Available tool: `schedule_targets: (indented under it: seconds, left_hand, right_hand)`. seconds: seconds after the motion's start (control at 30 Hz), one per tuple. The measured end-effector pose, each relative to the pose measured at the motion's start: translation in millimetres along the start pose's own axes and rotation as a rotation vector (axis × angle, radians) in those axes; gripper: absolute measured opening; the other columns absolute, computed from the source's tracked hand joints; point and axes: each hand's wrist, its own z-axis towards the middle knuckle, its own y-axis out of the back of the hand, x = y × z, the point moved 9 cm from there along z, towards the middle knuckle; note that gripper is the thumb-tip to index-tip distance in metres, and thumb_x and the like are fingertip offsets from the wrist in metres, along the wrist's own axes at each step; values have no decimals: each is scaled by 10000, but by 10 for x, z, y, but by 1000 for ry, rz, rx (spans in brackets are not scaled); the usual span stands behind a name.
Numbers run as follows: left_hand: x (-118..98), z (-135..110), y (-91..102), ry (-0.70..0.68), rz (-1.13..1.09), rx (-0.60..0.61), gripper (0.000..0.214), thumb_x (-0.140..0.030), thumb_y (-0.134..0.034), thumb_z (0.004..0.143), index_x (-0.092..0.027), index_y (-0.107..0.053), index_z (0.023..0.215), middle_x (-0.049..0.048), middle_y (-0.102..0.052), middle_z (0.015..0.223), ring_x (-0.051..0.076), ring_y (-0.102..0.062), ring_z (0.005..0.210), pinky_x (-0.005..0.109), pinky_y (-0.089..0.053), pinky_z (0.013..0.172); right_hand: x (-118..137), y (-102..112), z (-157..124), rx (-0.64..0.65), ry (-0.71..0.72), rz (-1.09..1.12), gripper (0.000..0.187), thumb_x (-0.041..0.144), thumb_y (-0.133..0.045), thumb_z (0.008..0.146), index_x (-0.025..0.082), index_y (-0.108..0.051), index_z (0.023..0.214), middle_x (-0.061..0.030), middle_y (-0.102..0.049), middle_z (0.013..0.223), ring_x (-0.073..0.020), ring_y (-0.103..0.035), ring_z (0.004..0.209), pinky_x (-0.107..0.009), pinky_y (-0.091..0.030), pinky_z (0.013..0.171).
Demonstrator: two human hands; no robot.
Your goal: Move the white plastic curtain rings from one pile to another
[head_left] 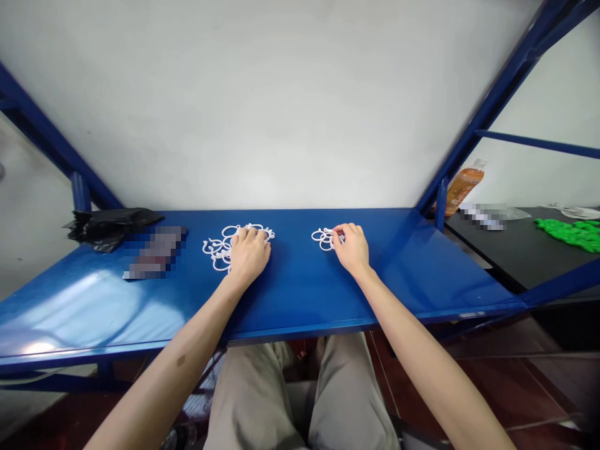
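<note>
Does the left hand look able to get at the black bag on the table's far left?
Probably yes. The left hand lies on the white rings, and the black bag sits on the same blue table, with only a flat blurred item between.

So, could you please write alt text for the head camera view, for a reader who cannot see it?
A person's left hand rests on a cluster of white rings on a blue shelf, while the right hand touches a smaller group of rings. A black bag lies at the far left.
</note>
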Motion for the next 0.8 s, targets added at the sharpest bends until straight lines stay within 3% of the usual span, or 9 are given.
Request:
schedule_targets:
  seconds: [0.17,0.63,0.8]
  left_hand:
    - [-22,2,18,-13,-16,11,243,-250,-466,946,-173,-687,1008,156,-684,1091,369,-529,1115,491,-409,915]
    - [26,-6,17,23,-184,4,274,-230,-484,924,-194,-655,1135,133,-725,1063,359,-547,1102,485,-400,917]
    - [-15,-17,152,10,-278,-84,219,-252,-523,963,-189,-609,1154,98,-734,989,328,-576,1067,463,-376,923]
  right_hand:
    - [11,62,-3,-44,-9,52,128,265,-550,964,223,-666,928,-61,-699,942,-249,-572,924,-372,-464,823]
    - [81,-5,-25,30,18,114,169,286,-525,974,221,-680,952,-83,-709,979,-259,-586,940,-384,-497,825]
    - [194,-2,-56,20,89,128,148,265,-545,975,214,-678,935,-72,-710,944,-248,-589,909,-378,-494,841]
